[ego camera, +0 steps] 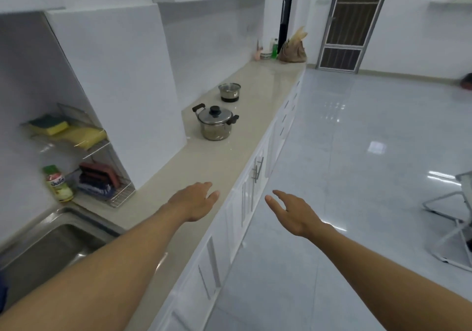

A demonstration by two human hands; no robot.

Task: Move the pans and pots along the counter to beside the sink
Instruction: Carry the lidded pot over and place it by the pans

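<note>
Both hands are open and empty: left hand [195, 200] over the beige stone tabletop [204, 167], right hand [291, 212] beyond its edge. The lidded steel pot [215, 123] and small lidless steel pot [229, 92] stand farther along, well apart from the near-left steel sink [51, 241].

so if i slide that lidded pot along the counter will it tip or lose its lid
The lidded pot looks squat and wide-based, so it will probably slide rather than tip on the glossy counter. Its lid seems only to rest on top, so a jolt might shift it. The two side handles should give a steadier grip.
</note>
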